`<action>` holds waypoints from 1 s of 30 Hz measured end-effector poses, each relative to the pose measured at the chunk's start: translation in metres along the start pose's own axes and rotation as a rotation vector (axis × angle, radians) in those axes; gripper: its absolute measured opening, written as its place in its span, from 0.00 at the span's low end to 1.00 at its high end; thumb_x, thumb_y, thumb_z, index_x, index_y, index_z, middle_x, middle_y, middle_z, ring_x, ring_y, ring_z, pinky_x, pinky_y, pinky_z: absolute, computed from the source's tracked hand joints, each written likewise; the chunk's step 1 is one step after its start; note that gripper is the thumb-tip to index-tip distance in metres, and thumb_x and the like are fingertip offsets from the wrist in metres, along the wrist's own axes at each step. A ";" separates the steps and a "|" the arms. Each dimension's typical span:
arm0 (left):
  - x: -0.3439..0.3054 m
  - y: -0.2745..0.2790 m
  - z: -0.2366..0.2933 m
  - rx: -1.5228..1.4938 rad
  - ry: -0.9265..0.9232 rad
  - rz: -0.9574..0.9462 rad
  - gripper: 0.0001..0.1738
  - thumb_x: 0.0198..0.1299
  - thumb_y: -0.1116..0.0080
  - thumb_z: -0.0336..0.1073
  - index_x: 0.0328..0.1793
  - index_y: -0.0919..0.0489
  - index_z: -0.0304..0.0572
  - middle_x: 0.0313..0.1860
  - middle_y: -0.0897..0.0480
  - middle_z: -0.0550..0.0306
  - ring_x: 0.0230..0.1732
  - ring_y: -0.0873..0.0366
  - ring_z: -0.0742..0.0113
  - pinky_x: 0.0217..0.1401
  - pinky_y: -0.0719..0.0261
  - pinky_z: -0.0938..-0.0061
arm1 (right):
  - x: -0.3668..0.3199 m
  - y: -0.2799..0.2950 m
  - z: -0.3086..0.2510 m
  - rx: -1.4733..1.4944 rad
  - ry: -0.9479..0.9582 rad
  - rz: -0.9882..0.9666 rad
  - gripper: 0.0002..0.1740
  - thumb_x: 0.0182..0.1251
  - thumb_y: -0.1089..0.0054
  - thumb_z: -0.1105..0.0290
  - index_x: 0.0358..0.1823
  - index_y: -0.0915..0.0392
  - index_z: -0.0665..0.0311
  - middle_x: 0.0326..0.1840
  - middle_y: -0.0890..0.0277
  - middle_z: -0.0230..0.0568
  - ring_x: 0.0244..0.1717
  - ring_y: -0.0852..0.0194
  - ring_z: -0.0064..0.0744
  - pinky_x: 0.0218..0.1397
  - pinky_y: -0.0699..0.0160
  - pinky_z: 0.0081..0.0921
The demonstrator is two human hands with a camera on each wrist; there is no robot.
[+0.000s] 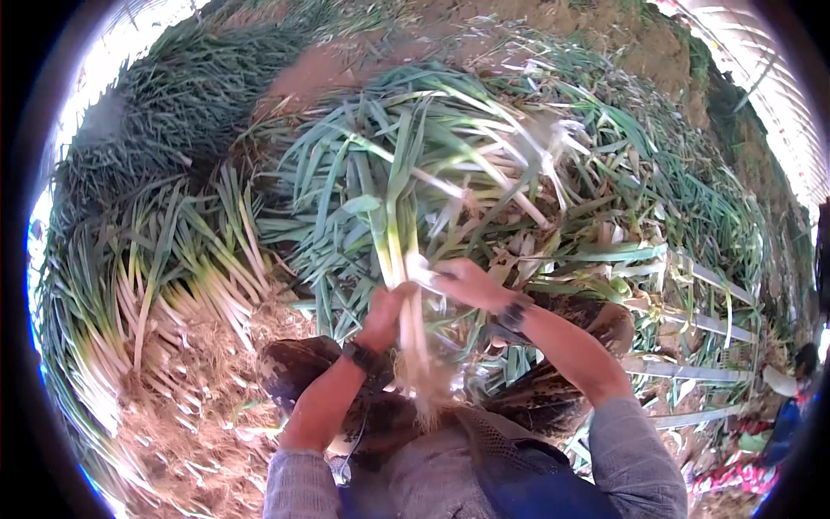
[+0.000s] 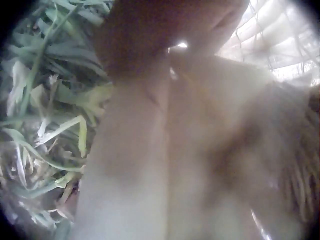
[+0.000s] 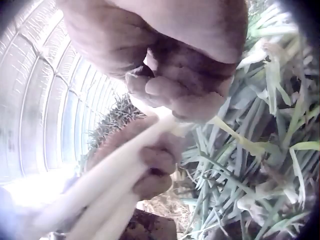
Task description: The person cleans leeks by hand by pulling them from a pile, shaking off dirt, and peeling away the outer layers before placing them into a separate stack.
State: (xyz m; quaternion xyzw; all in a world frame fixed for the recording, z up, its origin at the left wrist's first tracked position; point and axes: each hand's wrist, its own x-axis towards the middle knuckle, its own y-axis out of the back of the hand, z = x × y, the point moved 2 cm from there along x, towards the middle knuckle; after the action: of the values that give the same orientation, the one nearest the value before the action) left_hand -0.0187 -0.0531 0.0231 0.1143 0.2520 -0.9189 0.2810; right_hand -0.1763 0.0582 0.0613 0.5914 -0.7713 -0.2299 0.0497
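Note:
A few green onions [image 1: 413, 333] with long white stalks stand before the person's lap, roots down and green leaves up. My left hand [image 1: 383, 317] grips them around the white part; in the left wrist view the pale stalks [image 2: 130, 175] fill the middle, blurred. Beside it on the right, my right hand [image 1: 471, 284] has its fingers curled at the stalks, pinching a pale outer skin [image 1: 418, 268]. From under the right hand's fingers [image 3: 185, 97], a yellowish strip [image 3: 235, 134] trails off in the right wrist view. Bushy roots [image 1: 428, 405] hang below the left hand.
Rooted green onions [image 1: 212, 290] lie in rows at the left, beside a dark green heap [image 1: 173, 104]. Ahead is a pile of green onions with white stalks [image 1: 484, 164]. Stripped leaves [image 1: 622, 233] litter the right, near pale flat slats [image 1: 692, 372].

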 end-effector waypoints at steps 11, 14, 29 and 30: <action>0.016 0.020 -0.014 0.378 -0.239 -0.004 0.18 0.64 0.42 0.45 0.39 0.20 0.33 0.25 0.20 0.58 0.20 0.22 0.70 0.25 0.22 0.77 | -0.086 0.050 -0.008 0.304 -0.267 0.162 0.21 0.71 0.48 0.55 0.49 0.23 0.68 0.40 0.20 0.40 0.34 0.22 0.25 0.32 0.20 0.22; 0.004 -0.008 0.020 0.615 -0.768 -0.074 0.20 0.63 0.41 0.48 0.37 0.19 0.35 0.22 0.21 0.61 0.20 0.25 0.74 0.24 0.28 0.80 | -0.101 -0.026 -0.039 -0.115 0.224 -0.045 0.21 0.68 0.42 0.52 0.44 0.21 0.64 0.30 0.19 0.42 0.28 0.21 0.33 0.33 0.20 0.30; 0.084 0.031 0.051 -0.012 -0.292 0.499 0.21 0.56 0.36 0.42 0.44 0.20 0.26 0.28 0.20 0.57 0.25 0.25 0.67 0.27 0.25 0.74 | -0.088 -0.079 -0.042 -0.342 0.671 -0.317 0.24 0.73 0.51 0.52 0.34 0.17 0.67 0.16 0.29 0.43 0.16 0.28 0.30 0.25 0.27 0.31; 0.093 0.049 0.043 0.007 -0.254 0.532 0.20 0.55 0.36 0.40 0.43 0.20 0.25 0.30 0.20 0.55 0.27 0.25 0.65 0.29 0.25 0.71 | -0.102 -0.079 -0.051 -0.336 0.663 -0.314 0.24 0.73 0.51 0.52 0.34 0.17 0.67 0.16 0.29 0.43 0.16 0.28 0.30 0.25 0.27 0.31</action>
State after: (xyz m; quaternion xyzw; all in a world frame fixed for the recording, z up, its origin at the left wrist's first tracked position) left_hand -0.0689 -0.1533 0.0073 0.0614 0.1727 -0.8209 0.5409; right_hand -0.0587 0.1230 0.0939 0.7279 -0.5654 -0.1541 0.3561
